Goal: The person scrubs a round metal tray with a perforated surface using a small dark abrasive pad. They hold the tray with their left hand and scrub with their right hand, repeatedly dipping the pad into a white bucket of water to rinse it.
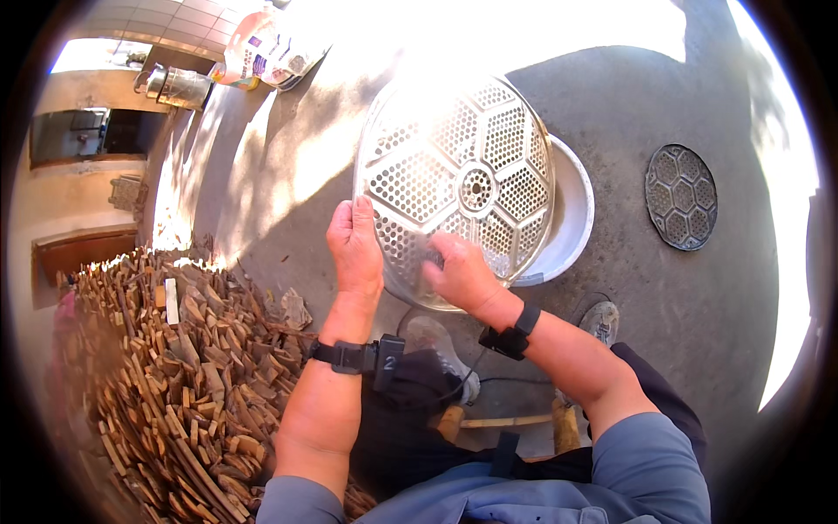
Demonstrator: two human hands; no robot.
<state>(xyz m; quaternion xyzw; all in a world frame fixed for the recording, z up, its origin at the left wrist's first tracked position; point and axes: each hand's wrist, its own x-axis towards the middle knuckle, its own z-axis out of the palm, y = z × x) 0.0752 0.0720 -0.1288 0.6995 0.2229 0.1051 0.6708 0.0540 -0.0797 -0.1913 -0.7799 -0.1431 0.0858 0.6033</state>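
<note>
A large round perforated metal steamer tray (412, 187) is held tilted in front of me, glare washing out its far part. My left hand (357, 245) grips its left rim, thumb on the upper face. Across the tray's near part, my right hand (461, 272) is bent and blurred at the fingertips. A greyish smear shows by those fingers, but whether they hold a scrubber cannot be made out. Partly hidden behind the tray is a pale basin (579, 209). A smaller, darker perforated disc (681, 196) lies on the concrete floor to the right.
Split firewood (209, 373) is heaped at my left. Along the left wall stand a metal can (186, 88) and a plastic container (252, 46). Between my shoes (442, 344) and me is a wooden stool's rail (504, 421). A thin dark cable (510, 380) runs near my feet.
</note>
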